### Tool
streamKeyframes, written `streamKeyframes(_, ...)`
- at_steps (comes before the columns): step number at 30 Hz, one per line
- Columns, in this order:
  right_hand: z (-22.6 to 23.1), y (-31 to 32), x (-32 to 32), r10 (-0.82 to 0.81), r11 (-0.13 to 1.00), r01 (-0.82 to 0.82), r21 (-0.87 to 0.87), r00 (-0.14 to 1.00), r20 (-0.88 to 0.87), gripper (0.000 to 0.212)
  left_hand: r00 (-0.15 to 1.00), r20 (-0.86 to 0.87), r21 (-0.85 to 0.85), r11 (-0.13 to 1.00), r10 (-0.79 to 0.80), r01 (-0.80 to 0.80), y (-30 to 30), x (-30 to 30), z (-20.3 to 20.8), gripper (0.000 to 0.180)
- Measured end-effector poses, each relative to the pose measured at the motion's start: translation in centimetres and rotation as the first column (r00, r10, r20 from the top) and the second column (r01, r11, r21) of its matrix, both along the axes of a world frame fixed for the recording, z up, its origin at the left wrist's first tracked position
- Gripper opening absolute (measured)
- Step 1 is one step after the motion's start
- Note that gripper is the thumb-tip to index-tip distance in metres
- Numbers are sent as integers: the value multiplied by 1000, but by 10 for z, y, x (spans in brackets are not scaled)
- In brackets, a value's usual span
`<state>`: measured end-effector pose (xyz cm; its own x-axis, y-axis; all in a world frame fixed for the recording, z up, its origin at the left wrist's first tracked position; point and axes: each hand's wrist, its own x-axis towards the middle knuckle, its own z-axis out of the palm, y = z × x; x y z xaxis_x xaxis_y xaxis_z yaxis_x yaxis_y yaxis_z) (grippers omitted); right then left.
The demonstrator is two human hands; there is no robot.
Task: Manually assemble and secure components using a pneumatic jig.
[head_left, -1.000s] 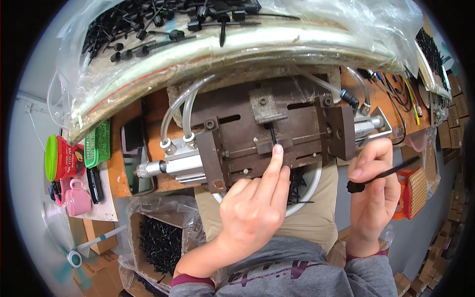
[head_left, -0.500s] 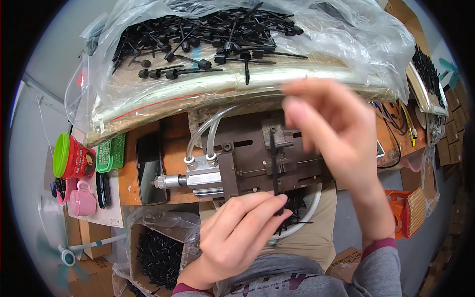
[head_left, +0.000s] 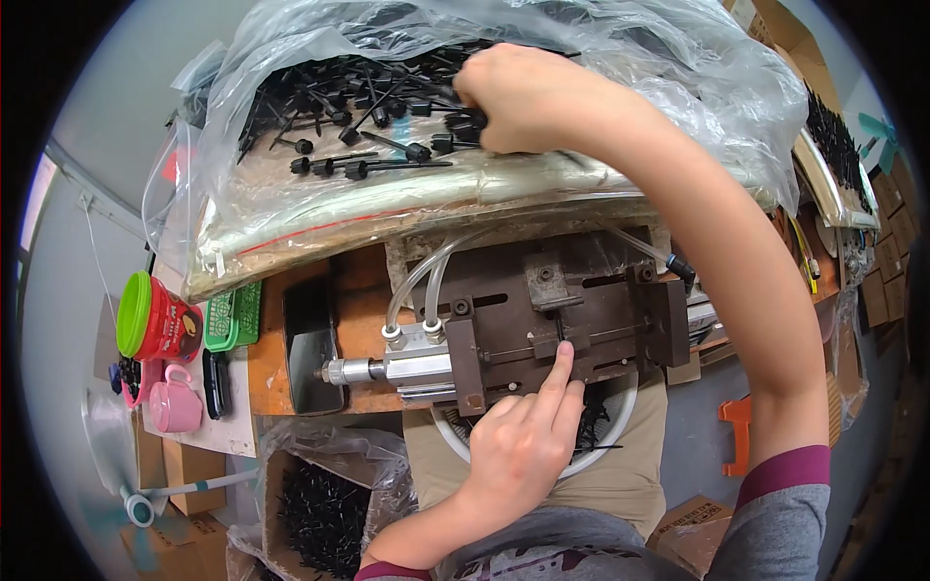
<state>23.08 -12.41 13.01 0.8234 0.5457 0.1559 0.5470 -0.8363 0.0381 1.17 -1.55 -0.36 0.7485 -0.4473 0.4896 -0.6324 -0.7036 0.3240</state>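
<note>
My left hand (head_left: 523,441) reaches over the brown metal fixture (head_left: 504,261), index finger stretched out, the others loosely bent, holding nothing. Its fingertip touches the near end of a thin black rod-like part (head_left: 560,325) lying in the fixture's middle. My right hand (head_left: 523,97) is at the pile of black plastic stemmed parts (head_left: 339,111) on the plastic-covered tray. Its fingers are curled, with a blurred black stemmed part (head_left: 469,124) at the fingertips; the palm side is hidden. A silver air cylinder (head_left: 418,363) with clear hoses is at the fixture's left.
A phone (head_left: 312,339) lies left of the fixture. Further left are a red-green tub (head_left: 160,320), a pink cup (head_left: 176,402) and a green basket (head_left: 232,315). Below stands a lined box of black parts (head_left: 325,513). A white-rimmed basin (head_left: 625,416) rests on my lap.
My right hand has moved up and left from above the fixture to the pile. The upright black part has left my left hand's grip; that hand now points into the fixture, where a rod lies.
</note>
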Motion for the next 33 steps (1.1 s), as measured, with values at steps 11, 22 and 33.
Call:
streamKeyframes(11, 5, -62, -29, 120, 883, -226, 411, 956, 268, 16, 995, -90, -1, 999, -36, 36, 3, 2, 11, 31)
streamKeyframes(22, -51, -85, -129, 390, 705, -630, 326, 728, 563, 25, 706, -459, -867, 447, -539, -222, 44, 13, 57, 45)
streamKeyframes(33, -83, -93, -182, 155, 802, -389, 453, 868, 471, 36, 965, -193, -373, 923, -179, 96, 26, -14, 36, 39)
